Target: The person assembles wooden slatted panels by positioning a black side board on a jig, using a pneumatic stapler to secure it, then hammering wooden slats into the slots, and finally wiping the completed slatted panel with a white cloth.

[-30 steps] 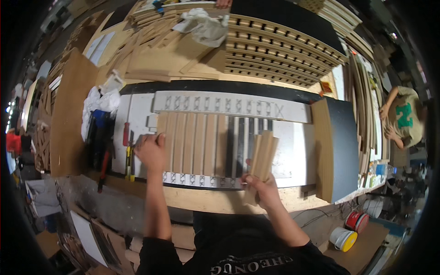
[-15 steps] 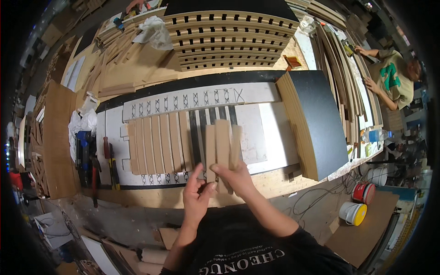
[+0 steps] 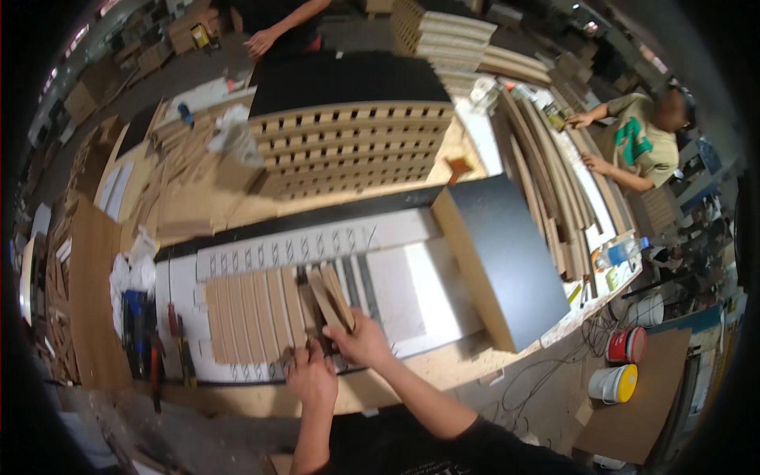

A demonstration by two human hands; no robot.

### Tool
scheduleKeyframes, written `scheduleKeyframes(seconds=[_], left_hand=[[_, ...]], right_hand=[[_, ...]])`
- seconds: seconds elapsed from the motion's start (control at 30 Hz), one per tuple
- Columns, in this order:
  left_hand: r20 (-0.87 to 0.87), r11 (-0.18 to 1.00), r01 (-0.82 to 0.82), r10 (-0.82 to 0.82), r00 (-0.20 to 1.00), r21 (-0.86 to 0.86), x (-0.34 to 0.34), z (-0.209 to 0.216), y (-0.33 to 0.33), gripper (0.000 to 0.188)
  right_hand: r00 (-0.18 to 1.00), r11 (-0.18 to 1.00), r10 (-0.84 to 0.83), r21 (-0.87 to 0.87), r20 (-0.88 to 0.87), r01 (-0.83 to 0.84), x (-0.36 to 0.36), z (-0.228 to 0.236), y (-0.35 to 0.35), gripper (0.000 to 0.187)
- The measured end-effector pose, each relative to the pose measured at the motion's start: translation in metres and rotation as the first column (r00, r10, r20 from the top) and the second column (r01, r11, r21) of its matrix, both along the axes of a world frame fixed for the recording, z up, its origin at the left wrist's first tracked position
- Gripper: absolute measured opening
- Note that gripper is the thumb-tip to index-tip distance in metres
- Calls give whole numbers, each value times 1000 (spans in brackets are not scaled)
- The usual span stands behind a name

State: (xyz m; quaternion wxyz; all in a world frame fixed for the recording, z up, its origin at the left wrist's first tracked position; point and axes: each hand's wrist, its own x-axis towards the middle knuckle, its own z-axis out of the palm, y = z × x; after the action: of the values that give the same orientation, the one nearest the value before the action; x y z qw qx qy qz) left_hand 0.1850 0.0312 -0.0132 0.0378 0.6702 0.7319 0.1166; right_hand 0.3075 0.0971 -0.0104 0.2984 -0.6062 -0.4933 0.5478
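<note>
My right hand is closed round a few loose wooden strips, which tilt upward over the board. Beside it, my left hand has its fingers bent at the near end of a wooden strip; the fingertips partly hide the contact. To the left, several flat strips lie side by side in a row with narrow gaps. They rest on a white template board with black stripes and a row of pencilled crosses along its far side.
Right of the template stands a dark-topped block of boards. Behind is a stack of slotted panels. At left lie a power tool, a screwdriver and a brown panel. A co-worker handles long strips at right; another person's arm shows behind.
My hands have gone from holding the strips up over the board to lower, further left, beside the row. The strips in my right hand now tilt to the left. The view has shifted.
</note>
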Motion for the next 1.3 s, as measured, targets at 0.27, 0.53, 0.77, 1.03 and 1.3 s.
scheduleKeyframes(seconds=[0.27,0.53,0.77,1.03,1.3], left_hand=[[-74,994,18,-10,997,107,-11,-31,19,32],[-42,987,75,-69,997,145,-5,-15,45,30],[228,988,89,-117,967,128,3,28,10,40],[665,985,123,-173,727,122,23,29,-17,48],[367,998,-11,-11,930,58,20,7,7,53]], right_hand=[[850,955,-191,-293,-491,44,47,0,-45,27],[580,950,-231,-310,-781,-39,73,1,-67,46],[635,956,-277,-274,-721,105,52,12,-57,37],[742,967,-243,-217,-625,134,31,2,-44,29],[806,959,-281,-122,-521,255,34,10,-27,26]])
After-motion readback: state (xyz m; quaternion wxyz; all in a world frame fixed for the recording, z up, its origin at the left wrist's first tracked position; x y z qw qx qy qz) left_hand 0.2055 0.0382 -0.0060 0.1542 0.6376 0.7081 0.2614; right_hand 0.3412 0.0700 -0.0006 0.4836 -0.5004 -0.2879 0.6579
